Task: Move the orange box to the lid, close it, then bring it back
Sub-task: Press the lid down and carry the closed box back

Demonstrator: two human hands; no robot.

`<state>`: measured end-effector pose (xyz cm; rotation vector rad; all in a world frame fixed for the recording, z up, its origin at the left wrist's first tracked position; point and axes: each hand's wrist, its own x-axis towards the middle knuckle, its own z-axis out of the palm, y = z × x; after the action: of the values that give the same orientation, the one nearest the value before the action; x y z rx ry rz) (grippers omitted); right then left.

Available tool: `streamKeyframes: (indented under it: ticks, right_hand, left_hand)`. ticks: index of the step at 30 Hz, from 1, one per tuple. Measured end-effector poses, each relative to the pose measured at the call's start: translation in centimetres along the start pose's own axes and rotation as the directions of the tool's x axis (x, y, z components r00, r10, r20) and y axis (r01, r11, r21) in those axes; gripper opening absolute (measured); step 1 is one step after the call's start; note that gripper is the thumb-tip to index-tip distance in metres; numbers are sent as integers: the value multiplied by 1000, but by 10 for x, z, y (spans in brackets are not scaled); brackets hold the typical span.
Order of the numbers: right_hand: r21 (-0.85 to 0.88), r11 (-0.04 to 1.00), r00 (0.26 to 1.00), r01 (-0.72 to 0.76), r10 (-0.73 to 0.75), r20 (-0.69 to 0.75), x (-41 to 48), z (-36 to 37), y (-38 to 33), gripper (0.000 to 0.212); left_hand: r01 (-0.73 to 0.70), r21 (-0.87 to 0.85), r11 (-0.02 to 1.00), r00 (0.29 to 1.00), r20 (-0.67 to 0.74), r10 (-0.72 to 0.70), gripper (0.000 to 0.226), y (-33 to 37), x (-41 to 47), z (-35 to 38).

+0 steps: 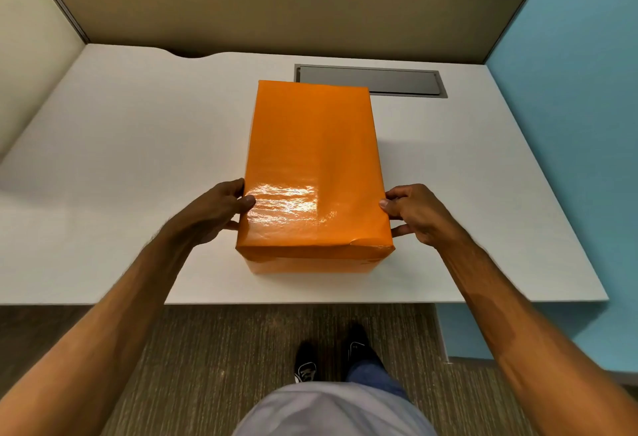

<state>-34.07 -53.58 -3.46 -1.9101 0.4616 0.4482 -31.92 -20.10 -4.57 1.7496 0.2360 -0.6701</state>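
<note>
A glossy orange box [312, 166] with its lid on stands in the middle of the white desk [121, 166], its long side running away from me. The lid's lower edge shows as a seam across the near face. My left hand [214, 211] presses the box's left side near the front corner, thumb on the top edge. On the opposite side, my right hand [419, 214] grips the right edge the same way. Both hands touch the box; whether it is lifted off the desk I cannot tell.
A grey metal cable hatch [407, 82] is set into the desk just behind the box. Beige partition panels [259, 14] close the back, a blue wall [569, 107] the right. The desk's front edge [310, 302] is near my body, carpet below.
</note>
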Motion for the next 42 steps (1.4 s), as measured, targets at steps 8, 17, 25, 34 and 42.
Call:
streamKeyframes:
  ticks: [8, 17, 25, 34, 42]
  right_hand:
    - [-6, 1000, 1000, 11, -11, -16, -2, 5, 7, 38]
    - [175, 977, 993, 118, -116, -23, 17, -4, -2, 49]
    - [127, 975, 982, 181, -172, -82, 75, -9, -38, 55]
    - [70, 984, 980, 164, -154, -130, 149, -12, -84, 39]
    - [149, 985, 991, 81, -63, -121, 179, -16, -103, 30]
  left_hand:
    - [-28, -29, 999, 999, -30, 27, 36, -8, 1, 2]
    - [-129, -74, 989, 978, -174, 114, 55, 11, 24, 4]
    - [-165, -47, 985, 951, -272, 146, 48, 47, 66, -7]
    - [-79, -97, 992, 898, -439, 29, 54, 89, 123, -20]
    - [-45, -136, 990, 864, -502, -30, 57, 92, 145, -25]
